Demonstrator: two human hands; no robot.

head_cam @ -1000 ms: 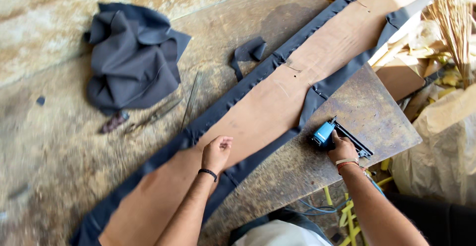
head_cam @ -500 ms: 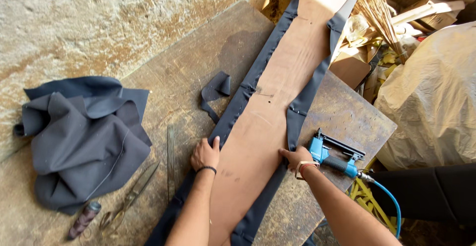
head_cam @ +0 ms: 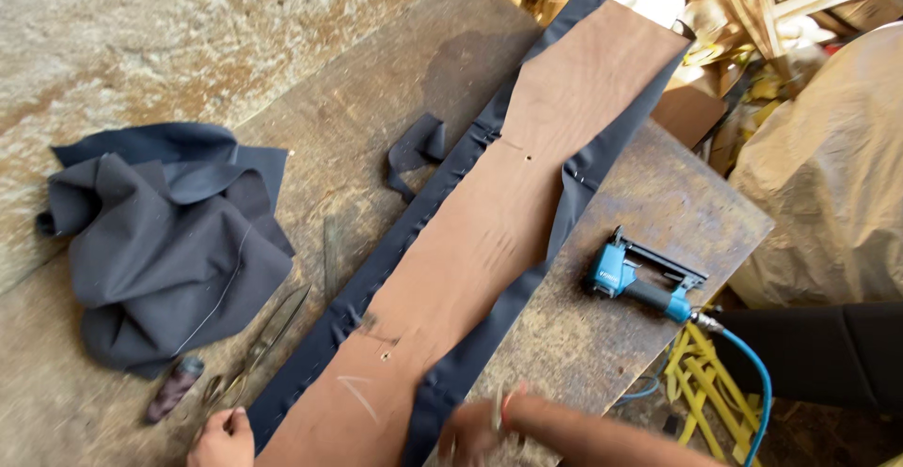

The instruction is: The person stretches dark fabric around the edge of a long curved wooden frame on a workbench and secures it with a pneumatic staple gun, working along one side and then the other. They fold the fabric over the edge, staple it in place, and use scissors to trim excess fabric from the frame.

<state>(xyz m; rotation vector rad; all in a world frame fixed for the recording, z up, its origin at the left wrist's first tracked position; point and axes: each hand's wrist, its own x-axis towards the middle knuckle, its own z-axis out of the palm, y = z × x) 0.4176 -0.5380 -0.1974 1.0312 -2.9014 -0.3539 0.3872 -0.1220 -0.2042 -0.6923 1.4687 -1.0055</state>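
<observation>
Along the near edge of the table (head_cam: pixel 649 194), both hands work the bottom end of a long plywood panel (head_cam: pixel 489 241) wrapped in dark navy fabric (head_cam: pixel 376 284). Only the top of the left hand (head_cam: pixel 222 437) shows, at the fabric's left border; I cannot tell how wide its fingers are. The right hand (head_cam: pixel 467 434) is motion-blurred where the fabric folds over the panel's right edge, seemingly pinching or pressing it, though its grip is unclear.

To do this well, the fabric should probably be pulled taut and even from both sides before fixing, with the fold flat so no puckers form at the narrow waist.

The panel is smooth, tan and flat, flaring wide toward the far corner, with small holes and a chalk mark. Its fabric is matte and pliable, and a row of staples seems to run down the left border. A blue pneumatic stapler (head_cam: pixel 640 284) with a blue hose (head_cam: pixel 752 382) lies apart near the right edge. Toward the left edge lie a crumpled heap of the same cloth (head_cam: pixel 169 241), metal scissors (head_cam: pixel 254 345) and a small dark bottle (head_cam: pixel 174 387). The table itself is rough, stained and worn.
</observation>
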